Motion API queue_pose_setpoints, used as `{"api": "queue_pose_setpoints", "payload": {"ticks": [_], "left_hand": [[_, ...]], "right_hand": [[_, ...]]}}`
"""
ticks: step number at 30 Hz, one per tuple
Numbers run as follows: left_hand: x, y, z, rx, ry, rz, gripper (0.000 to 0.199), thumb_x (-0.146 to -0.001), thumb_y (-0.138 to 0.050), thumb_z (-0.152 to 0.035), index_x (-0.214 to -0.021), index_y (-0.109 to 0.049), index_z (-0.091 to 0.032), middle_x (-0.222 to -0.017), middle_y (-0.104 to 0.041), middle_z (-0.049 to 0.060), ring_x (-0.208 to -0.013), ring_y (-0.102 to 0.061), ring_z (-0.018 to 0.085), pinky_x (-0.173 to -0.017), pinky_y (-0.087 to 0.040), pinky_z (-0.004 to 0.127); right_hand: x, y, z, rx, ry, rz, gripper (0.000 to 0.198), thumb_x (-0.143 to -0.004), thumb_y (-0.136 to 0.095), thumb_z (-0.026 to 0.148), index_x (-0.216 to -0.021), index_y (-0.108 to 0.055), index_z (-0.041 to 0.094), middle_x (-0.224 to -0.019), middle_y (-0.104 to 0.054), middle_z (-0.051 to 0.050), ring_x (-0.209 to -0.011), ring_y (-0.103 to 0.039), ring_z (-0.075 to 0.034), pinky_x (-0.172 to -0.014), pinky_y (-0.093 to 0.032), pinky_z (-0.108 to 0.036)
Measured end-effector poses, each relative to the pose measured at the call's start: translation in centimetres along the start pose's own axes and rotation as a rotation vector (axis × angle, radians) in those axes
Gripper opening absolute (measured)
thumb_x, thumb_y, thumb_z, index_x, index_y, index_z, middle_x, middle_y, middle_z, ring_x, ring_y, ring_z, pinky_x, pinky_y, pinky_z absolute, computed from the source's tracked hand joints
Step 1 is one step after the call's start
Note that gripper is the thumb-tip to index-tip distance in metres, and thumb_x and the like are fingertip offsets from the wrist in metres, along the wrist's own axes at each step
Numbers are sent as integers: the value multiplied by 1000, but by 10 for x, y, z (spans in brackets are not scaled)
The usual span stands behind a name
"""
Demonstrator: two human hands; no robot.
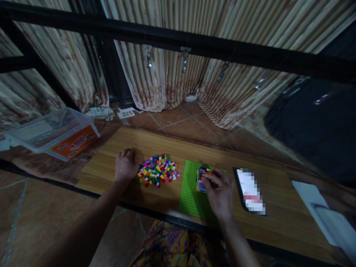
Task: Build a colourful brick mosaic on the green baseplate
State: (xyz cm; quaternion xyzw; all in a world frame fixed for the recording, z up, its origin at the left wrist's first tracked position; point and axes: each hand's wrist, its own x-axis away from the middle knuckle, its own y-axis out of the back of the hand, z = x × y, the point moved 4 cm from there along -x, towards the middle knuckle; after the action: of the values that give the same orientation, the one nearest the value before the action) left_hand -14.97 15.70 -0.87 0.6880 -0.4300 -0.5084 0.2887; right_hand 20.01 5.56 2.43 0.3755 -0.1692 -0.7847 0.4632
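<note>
1. A wooden table (155, 141) runs across the view, with striped curtains (172, 85) hanging behind it above a tiled floor
2. A clear plastic box (52, 133) with an orange label sits off the far left corner of the table, well apart from both hands
3. A green baseplate (191, 196) lies flat near the front edge of the table, right of centre
4. A phone (250, 191) lies just beside the baseplate on its right, screen up
5. A pile of small coloured bricks (158, 170) lies on the table left of the baseplate
6. The left hand (126, 165) rests loosely curled, palm down, at the pile's left edge; whether it holds a brick cannot be told
7. The right hand (219, 193) lies over the baseplate, its fingertips closed on a small multicoloured block of bricks (202, 178) that stands on the plate's far right part
</note>
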Motion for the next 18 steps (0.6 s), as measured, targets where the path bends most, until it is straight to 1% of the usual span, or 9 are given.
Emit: {"api": "queue_pose_setpoints", "payload": {"ticks": [4,8,12,18], "left_hand": [[0,2,-1,10,-5,-3,33,-84,-42,-28,-106,-64,-15,-111,-64,14,-101,-56,30,-93,-44,45],[1,3,-2,1,2,0,35,-84,-41,-28,-107,-63,-13,-111,-63,15,-102,-55,31,-93,-44,46],[1,1,-1,1,2,2,37,-84,-42,-29,-111,-62,-13,-112,-63,16,-103,-55,31,-93,-44,45],[1,0,0,13,17,8,37,-85,-41,-29,-110,-63,-13,-113,-63,15,-103,-55,31,-94,-43,45]], "right_hand": [[-1,-1,1,5,-18,-16,18,-80,-62,39,-82,-74,26,-116,-57,-8,-113,-45,-26,-92,-40,-49],[-1,0,5,-13,-62,-30,16,-79,-61,34,-81,-73,24,-113,-58,-8,-112,-46,-26,-92,-39,-48],[-2,0,7,-17,-106,-41,14,-77,-61,32,-79,-72,23,-112,-58,-9,-111,-48,-26,-95,-37,-47],[-2,-1,6,-11,-122,-57,14,-76,-61,31,-77,-72,22,-112,-59,-9,-112,-48,-27,-95,-37,-47]]}}
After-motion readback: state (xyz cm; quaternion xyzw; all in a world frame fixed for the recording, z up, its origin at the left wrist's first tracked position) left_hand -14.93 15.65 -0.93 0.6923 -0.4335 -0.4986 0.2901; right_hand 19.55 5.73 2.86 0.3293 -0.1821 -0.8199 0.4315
